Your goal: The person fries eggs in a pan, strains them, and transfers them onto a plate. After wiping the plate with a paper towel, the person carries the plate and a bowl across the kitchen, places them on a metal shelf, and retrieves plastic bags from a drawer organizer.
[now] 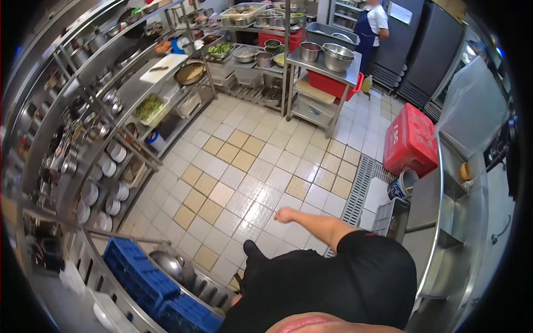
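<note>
My right hand (284, 215) is held out in front of my black shirt, over the tiled floor (266, 183). Its fingers are curled in, and nothing shows in them. The bare forearm runs back to a short black sleeve. A small patch of skin shows at the left edge of my shirt, beside the blue crates (139, 277); the fingers of my left hand are hidden there. One dark shoe (252, 250) is on the tiles below my right hand.
Steel shelves with bowls and pans line the left. A steel table (355, 69) with pots, a red container (411, 139), a bucket (408, 180) and a steel sink counter (427, 222) are to the right. A person in a blue apron (365, 33) stands at the back near tall fridges.
</note>
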Demonstrator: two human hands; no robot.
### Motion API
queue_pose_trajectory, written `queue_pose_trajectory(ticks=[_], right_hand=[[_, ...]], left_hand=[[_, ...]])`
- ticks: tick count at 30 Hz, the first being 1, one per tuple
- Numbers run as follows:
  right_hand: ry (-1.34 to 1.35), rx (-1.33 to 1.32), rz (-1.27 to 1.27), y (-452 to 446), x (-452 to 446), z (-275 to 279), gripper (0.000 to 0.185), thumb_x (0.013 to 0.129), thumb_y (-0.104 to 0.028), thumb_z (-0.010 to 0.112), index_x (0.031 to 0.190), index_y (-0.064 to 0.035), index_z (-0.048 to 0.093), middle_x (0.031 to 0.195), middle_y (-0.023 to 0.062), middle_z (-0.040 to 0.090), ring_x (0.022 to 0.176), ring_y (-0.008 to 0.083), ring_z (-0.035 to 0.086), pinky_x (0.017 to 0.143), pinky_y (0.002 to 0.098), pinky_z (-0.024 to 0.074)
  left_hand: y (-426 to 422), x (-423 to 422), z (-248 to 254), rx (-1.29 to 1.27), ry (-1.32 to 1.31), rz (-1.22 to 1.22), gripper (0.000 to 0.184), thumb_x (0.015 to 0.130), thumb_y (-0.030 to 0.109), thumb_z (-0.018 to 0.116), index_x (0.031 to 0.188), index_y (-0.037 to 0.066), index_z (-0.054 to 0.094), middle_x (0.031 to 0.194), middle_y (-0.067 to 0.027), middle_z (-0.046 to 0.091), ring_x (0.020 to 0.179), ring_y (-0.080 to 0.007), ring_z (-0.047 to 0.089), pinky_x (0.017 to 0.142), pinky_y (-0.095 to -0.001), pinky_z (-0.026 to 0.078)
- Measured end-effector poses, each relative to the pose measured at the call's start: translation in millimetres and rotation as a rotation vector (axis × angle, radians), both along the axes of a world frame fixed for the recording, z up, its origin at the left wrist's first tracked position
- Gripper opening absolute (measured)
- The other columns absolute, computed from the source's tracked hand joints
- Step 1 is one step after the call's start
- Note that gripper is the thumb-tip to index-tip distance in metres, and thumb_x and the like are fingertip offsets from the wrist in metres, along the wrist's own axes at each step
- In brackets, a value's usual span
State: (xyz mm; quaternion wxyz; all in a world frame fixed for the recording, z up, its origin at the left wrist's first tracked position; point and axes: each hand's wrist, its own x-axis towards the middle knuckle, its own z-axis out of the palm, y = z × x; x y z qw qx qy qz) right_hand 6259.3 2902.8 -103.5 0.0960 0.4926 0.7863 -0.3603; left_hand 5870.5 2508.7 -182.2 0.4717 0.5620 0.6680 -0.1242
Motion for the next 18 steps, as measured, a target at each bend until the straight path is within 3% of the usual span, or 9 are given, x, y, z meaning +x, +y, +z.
queue_pose_trajectory(ticks=[3, 6, 8, 9, 10, 12, 14, 15, 18], right_hand=[[0.045, -0.101, -0.157, -25.2, -7.4, 3.9, 0.035, 0.087, -0.038, 0.050, 0.099, -0.0131, 0.071, 0.101, 0.0150, 0.067, 0.095, 0.0343, 0.063, 0.085, 0.0433, 0.0487], [0.116, -0.124, -0.283, -58.1, 23.8, -4.1, 0.034, 0.087, -0.037, 0.049, 0.101, -0.0144, 0.071, 0.102, 0.0129, 0.068, 0.096, 0.0324, 0.062, 0.083, 0.0423, 0.0492], [-0.039, -0.157, -0.186, -78.7, 62.0, -22.8, 0.034, 0.087, -0.035, 0.047, 0.096, -0.0130, 0.071, 0.094, 0.0150, 0.068, 0.087, 0.0319, 0.064, 0.079, 0.0431, 0.0500], [-0.198, -0.178, -0.050, -89.9, 83.0, -34.9, 0.034, 0.086, -0.034, 0.046, 0.092, -0.0116, 0.071, 0.085, 0.0177, 0.069, 0.077, 0.0322, 0.065, 0.076, 0.0443, 0.0507], [-0.240, -0.306, -0.368, -108.4, 100.9, -38.7, 0.032, 0.082, -0.029, 0.049, 0.085, -0.0053, 0.070, 0.074, 0.0208, 0.066, 0.067, 0.0321, 0.066, 0.066, 0.0452, 0.0522], [-0.405, -0.522, -0.630, -130.8, 113.4, 2.6, 0.038, 0.081, -0.027, 0.045, 0.091, 0.0007, 0.070, 0.099, 0.0236, 0.066, 0.084, 0.0323, 0.067, 0.078, 0.0448, 0.0513], [-0.493, -0.620, -0.353, -137.0, 138.8, -27.4, 0.037, 0.080, -0.023, 0.046, 0.096, 0.0014, 0.069, 0.100, 0.0247, 0.065, 0.084, 0.0301, 0.068, 0.074, 0.0446, 0.0522], [-0.533, -0.665, -0.209, -135.8, 142.8, -42.5, 0.036, 0.080, -0.021, 0.047, 0.098, 0.0018, 0.068, 0.101, 0.0253, 0.065, 0.084, 0.0290, 0.068, 0.072, 0.0445, 0.0527], [-0.442, -0.689, -0.770, -102.7, 97.4, 19.1, 0.036, 0.079, -0.016, 0.047, 0.105, 0.0024, 0.066, 0.112, 0.0240, 0.062, 0.085, 0.0269, 0.067, 0.064, 0.0447, 0.0536]], left_hand=[[70.1, -97.8, 8.9, 0.216, 0.229, -0.604, 0.034, 0.087, 0.034, 0.051, 0.090, 0.006, 0.070, 0.094, -0.0167, 0.068, 0.083, -0.0315, 0.068, 0.071, -0.0450, 0.053], [170.5, -179.0, 37.8, 0.036, 0.492, -0.280, 0.036, 0.085, 0.037, 0.049, 0.089, 0.009, 0.072, 0.096, -0.0139, 0.069, 0.089, -0.0300, 0.067, 0.080, -0.0439, 0.051], [211.5, -206.6, 33.6, 0.157, 0.299, 0.393, 0.038, 0.085, 0.037, 0.048, 0.085, 0.007, 0.072, 0.090, -0.0148, 0.069, 0.086, -0.0307, 0.067, 0.078, -0.0441, 0.052], [218.0, -211.0, 33.3, 0.143, 0.271, 0.375, 0.038, 0.085, 0.037, 0.048, 0.083, 0.007, 0.072, 0.087, -0.0149, 0.069, 0.085, -0.0298, 0.067, 0.077, -0.0434, 0.052], [221.1, -215.4, 31.4, 0.124, 0.242, 0.355, 0.038, 0.086, 0.036, 0.049, 0.080, 0.006, 0.072, 0.084, -0.0150, 0.070, 0.084, -0.0288, 0.068, 0.076, -0.0427, 0.052], [223.1, -224.1, 24.7, -0.004, 0.153, 0.420, 0.037, 0.086, 0.036, 0.051, 0.079, 0.005, 0.071, 0.079, -0.0140, 0.070, 0.080, -0.0279, 0.068, 0.073, -0.0425, 0.052], [200.4, -224.7, 24.1, -0.224, 0.041, 0.594, 0.035, 0.086, 0.036, 0.054, 0.081, 0.006, 0.070, 0.076, -0.0119, 0.069, 0.074, -0.0277, 0.068, 0.068, -0.0435, 0.053], [186.2, -228.8, 32.2, -0.194, -0.006, 0.446, 0.034, 0.087, 0.037, 0.054, 0.084, 0.006, 0.068, 0.074, -0.0093, 0.067, 0.069, -0.0273, 0.066, 0.063, -0.0433, 0.052], [166.6, -246.7, 42.4, -0.347, 0.032, 0.652, 0.038, 0.089, 0.041, 0.052, 0.090, 0.005, 0.065, 0.073, -0.0074, 0.063, 0.058, -0.0274, 0.062, 0.056, -0.0425, 0.051]])
